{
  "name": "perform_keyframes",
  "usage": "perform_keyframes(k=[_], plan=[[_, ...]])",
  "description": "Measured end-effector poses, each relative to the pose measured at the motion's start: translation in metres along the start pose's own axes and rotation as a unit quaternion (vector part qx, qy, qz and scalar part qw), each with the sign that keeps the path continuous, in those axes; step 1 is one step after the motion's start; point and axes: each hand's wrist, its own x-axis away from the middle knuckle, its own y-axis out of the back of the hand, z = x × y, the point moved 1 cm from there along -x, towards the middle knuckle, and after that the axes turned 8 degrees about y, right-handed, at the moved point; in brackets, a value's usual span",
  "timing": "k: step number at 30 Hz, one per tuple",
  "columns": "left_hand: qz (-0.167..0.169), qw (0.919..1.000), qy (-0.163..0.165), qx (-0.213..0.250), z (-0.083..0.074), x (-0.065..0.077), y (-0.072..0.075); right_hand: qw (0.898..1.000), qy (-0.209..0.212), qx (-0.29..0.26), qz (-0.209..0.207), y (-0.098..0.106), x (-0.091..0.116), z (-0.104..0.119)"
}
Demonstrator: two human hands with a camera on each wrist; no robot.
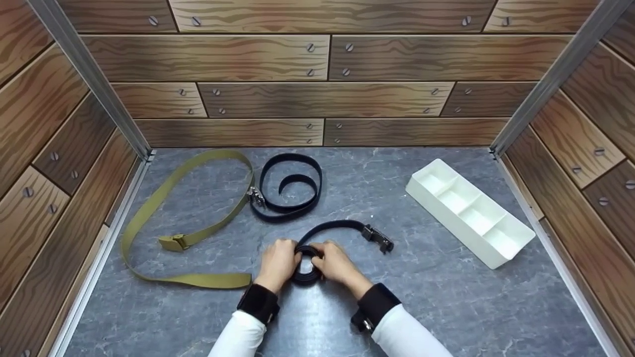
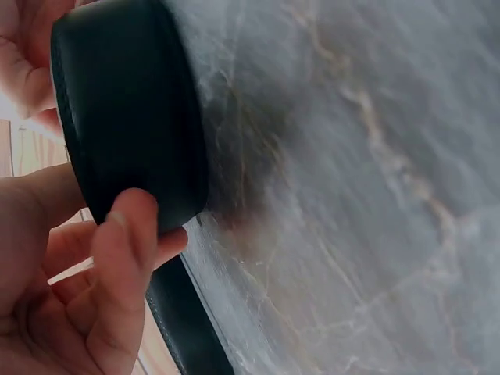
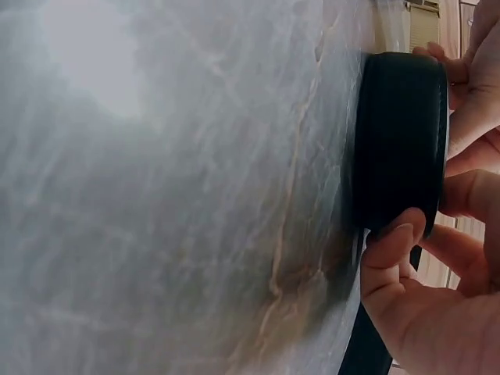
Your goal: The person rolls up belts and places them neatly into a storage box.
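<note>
Between the two hands stands a black belt (image 1: 305, 280), mostly wound into a coil on its edge. Its loose end curves away to the right and finishes in a dark metal buckle (image 1: 378, 238). My left hand (image 1: 279, 263) pinches the coil's left side, thumb inside the ring and fingers outside. On the opposite side my right hand (image 1: 340, 264) grips the coil in the same manner. In the left wrist view the left fingers (image 2: 129, 234) press the belt's outer face. The right wrist view has the right fingertips (image 3: 398, 238) at the coil's lower edge.
An olive webbing belt (image 1: 144, 213) lies in a wide loop at the left. Behind the hands is another dark belt (image 1: 320, 183), loosely curled, with a silver buckle (image 1: 255, 196). A white tray (image 1: 456, 233) with several compartments sits at the right. Wood-patterned walls (image 1: 263, 57) enclose the grey surface.
</note>
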Motion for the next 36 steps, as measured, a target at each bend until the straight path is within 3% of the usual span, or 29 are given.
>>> perform_keyframes(k=[8, 15, 20, 29, 36], plan=[[0.007, 0.9997, 0.017, -0.018, -0.005, 0.001, -0.004, 0.995, -0.077, -0.058, 0.012, 0.005, 0.011, 0.001], [0.05, 0.9985, 0.017, -0.013, -0.011, 0.002, -0.005, 0.999, -0.035, -0.003, 0.013, 0.01, 0.014, -0.004], [0.047, 0.9987, 0.018, -0.011, -0.014, 0.0, -0.004, 1.0, -0.009, 0.016, 0.021, 0.011, 0.013, -0.006], [0.038, 0.9991, 0.018, 0.008, -0.012, -0.002, -0.004, 0.996, -0.083, 0.003, 0.018, 0.014, 0.013, -0.002], [0.068, 0.9969, -0.009, 0.039, -0.008, -0.005, -0.004, 0.996, -0.075, 0.028, 0.031, 0.012, 0.011, 0.001]])
